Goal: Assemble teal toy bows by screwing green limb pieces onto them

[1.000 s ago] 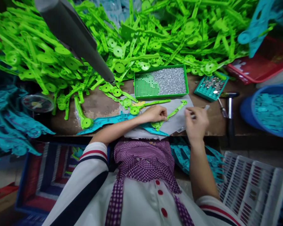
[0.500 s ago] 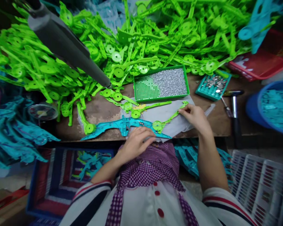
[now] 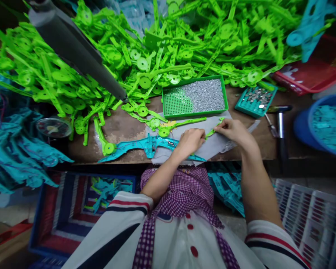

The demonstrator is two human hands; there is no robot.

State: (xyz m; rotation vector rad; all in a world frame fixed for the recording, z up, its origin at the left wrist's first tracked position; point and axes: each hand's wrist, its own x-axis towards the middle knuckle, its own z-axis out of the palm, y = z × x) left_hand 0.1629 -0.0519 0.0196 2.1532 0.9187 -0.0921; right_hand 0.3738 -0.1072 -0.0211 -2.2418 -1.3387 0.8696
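Observation:
My right hand (image 3: 232, 130) pinches the far end of a lime-green plastic arm (image 3: 211, 133). Curled over the same arm further down is my left hand (image 3: 192, 142), its fingers closed and partly hiding the arm's round end. Beneath lies a turquoise bow-shaped plastic frame (image 3: 131, 145), flat along the table's front edge; a small metal part (image 3: 171, 143) shows on it. Another green arm with a disc (image 3: 109, 148) touches the frame's left end. Just behind the frame rests a loose green arm (image 3: 184, 123).
A large heap of green arms (image 3: 184, 54) fills the back. A green tray (image 3: 194, 97) holds small metal pieces; a teal box (image 3: 254, 100) holds metal discs. To the right are a hammer (image 3: 280, 125) and blue bucket (image 3: 304, 125). A grey machine shaft (image 3: 81, 52) slants down at left.
My left hand has moved up and right from the frame's front edge onto the green arm. My right hand stays at the arm's far end. The view has shifted slightly.

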